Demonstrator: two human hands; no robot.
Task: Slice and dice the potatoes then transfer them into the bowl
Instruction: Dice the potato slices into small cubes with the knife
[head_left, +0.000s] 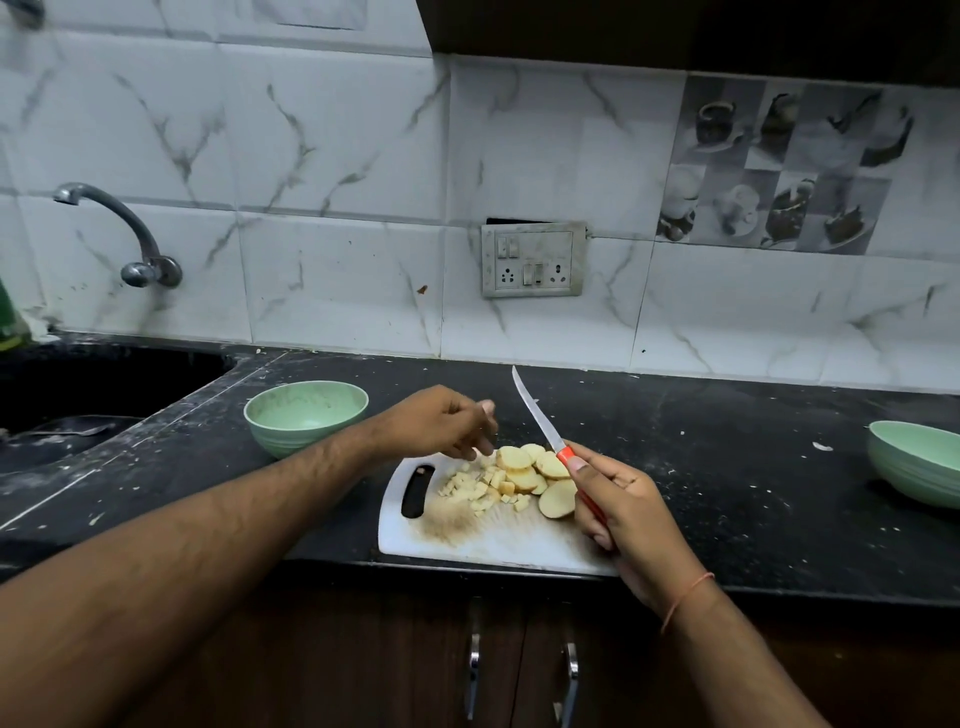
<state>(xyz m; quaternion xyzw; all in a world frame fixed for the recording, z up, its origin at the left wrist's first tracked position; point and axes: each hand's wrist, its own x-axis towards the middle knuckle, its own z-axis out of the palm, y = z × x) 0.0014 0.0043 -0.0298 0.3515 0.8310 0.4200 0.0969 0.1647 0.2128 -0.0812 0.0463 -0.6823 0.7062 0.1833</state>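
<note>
Low in the frame's centre the white cutting board (493, 540) overhangs the counter (727, 493) edge; a hard press there could, I judge, tip it; the right hand (618, 514) grips the knife (540, 421) by its orange handle, blade raised and pointing away; above the diced potato (478, 488) and slices (524, 470) the left hand (441, 423) hovers, fingers loosely curled, whether pinching anything I cannot tell; it sits close to the blade, so a nick is possible; further left the green bowl (306, 415) stands apart from the board, so dice may spill in transfer.
</note>
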